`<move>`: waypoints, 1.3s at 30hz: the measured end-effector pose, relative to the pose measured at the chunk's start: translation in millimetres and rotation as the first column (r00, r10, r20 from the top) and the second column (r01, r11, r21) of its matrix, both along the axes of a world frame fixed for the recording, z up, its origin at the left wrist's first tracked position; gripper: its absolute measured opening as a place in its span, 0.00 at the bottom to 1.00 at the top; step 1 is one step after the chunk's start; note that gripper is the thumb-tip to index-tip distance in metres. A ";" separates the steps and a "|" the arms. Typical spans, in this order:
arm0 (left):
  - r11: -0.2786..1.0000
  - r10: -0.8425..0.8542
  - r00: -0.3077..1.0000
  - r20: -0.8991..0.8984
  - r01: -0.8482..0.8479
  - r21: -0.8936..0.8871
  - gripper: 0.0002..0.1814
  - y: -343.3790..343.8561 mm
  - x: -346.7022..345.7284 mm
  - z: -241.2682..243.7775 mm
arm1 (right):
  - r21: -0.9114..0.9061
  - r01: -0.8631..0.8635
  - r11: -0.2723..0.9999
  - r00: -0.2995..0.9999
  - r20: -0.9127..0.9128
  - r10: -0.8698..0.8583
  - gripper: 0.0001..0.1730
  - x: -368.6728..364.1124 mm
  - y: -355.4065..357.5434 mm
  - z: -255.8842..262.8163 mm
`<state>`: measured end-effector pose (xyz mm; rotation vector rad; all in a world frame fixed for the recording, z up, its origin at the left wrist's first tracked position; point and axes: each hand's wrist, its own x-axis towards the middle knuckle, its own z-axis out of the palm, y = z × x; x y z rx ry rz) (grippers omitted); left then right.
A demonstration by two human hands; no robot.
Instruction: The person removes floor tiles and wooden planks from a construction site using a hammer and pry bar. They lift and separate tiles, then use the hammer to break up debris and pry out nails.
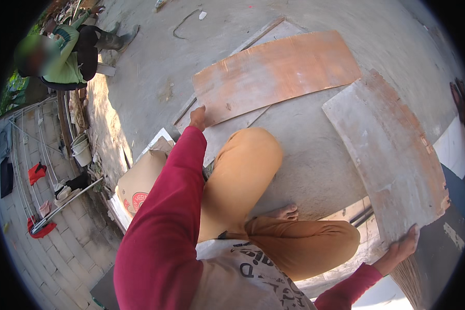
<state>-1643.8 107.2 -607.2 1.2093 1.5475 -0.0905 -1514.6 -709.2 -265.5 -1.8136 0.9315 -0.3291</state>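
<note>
My left hand [198, 117] grips the near left corner of a reddish-brown plywood sheet [277, 73]. That sheet lies across a paler board [221, 141] on the concrete floor, and a narrow wooden edge strip [259, 35] shows beyond it. At the lower right, my right hand [403, 244] holds the near end of a second plywood sheet [391, 151], smeared grey and ragged along its right side. The far end of this second sheet reaches close to the first one's right corner; whether they touch I cannot tell. My fingers under both sheets are hidden.
A brown paper sack [145, 174] stands by my left arm. Someone in rubber boots [120, 38] sits at the upper left. Another person's hand [461, 99] shows at the right rim. A bucket [81, 149], a clothes rack [68, 205] and broom bristles [409, 281] are around me.
</note>
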 end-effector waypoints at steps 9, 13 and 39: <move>0.942 0.156 0.985 -0.074 -0.126 0.311 0.41 -62.7 47.6 97.9 | 0.261 0.026 0.965 0.978 0.195 -0.079 0.25 -3.2 7.2 -25.8; 0.961 0.168 0.985 -0.037 -0.155 0.227 0.41 -129.7 70.2 110.6 | 0.403 -0.004 0.915 0.955 0.272 -0.116 0.27 9.2 19.5 -38.2; 0.250 -0.737 0.455 -0.500 0.870 0.425 0.24 38.0 96.6 -22.3 | -0.129 -0.003 0.992 1.000 -0.010 0.002 0.29 -51.4 -69.9 -13.0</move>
